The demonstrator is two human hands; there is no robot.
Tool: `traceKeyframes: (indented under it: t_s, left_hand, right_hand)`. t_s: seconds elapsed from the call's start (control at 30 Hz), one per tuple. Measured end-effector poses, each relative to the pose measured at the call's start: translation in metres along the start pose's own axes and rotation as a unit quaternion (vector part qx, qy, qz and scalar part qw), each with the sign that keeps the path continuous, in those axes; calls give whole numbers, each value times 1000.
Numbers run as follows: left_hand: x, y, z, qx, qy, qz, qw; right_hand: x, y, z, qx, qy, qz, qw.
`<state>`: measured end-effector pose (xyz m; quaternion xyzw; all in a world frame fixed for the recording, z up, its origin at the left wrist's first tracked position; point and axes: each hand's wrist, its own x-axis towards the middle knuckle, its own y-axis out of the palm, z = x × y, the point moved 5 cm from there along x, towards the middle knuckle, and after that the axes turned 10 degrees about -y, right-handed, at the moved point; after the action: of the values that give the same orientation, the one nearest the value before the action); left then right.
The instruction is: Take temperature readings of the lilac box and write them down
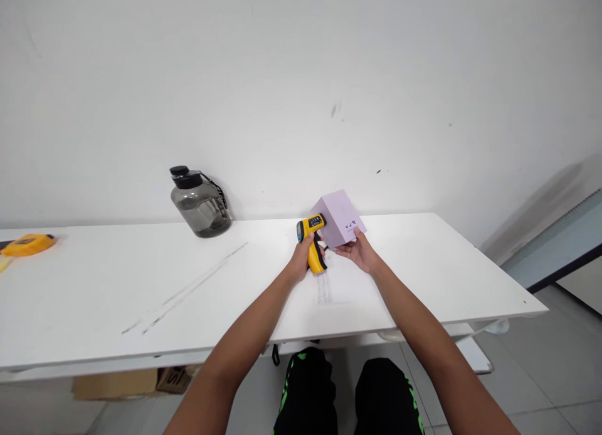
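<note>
My left hand is closed around a yellow and black infrared thermometer, shaped like a pistol with a small screen at its back. Its front end is close to a light purple box; whether they touch I cannot tell. My right hand grips the lower right edge of that box, thumb on the face with dark lettering and fingers beneath. The box is tilted above the white table. Below the thermometer lies a pale sheet with faint printed lines.
A grey see-through water bottle with a black lid stands by the wall, left of my hands. At the far left lies a yellow and black tool. The white table has dark streaks. Cardboard lies beneath it.
</note>
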<state>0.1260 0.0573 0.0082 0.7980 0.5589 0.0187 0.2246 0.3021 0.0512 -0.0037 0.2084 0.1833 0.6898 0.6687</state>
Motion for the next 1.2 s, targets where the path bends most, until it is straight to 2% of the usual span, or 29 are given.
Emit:
traceKeyframes:
  t_s: [1.2]
  left_hand:
    - [3, -3, 4, -3, -4, 12, 1000]
  right_hand:
    - [4, -4, -2, -10, -2, 6, 1000]
